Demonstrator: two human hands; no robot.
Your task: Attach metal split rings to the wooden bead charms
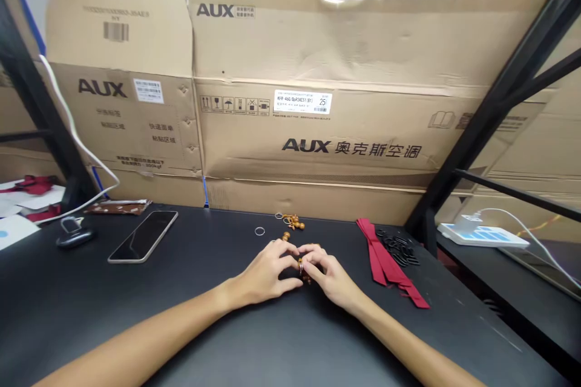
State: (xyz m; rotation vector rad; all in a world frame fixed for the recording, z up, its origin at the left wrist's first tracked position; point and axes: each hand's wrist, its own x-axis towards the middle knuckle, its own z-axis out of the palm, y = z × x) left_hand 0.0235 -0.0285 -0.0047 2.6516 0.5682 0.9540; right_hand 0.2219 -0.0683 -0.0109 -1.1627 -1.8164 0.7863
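Observation:
My right hand (329,275) pinches a small metal key ring (300,267) between thumb and fingertips, and brown beads (307,279) hang just below it. Facing it from the other side is my left hand (273,267). Its fingers are curved with the tips at the ring and against the right fingertips, while its thumb lies apart, lower down. Another bit of brown bead (285,236) shows just beyond my left fingers. Farther back lies a small heap of beaded charms (295,222) with rings, and a loose ring (259,231) rests to its left. My fingers partly cover the held piece.
Red ribbon strips (385,257) and a pile of black buckles (399,248) lie at the right. On the left are a phone (144,237), a dark oval object (75,237) and a brown packet (118,207). Cardboard (318,127) walls the back; a power strip (483,234) sits far right.

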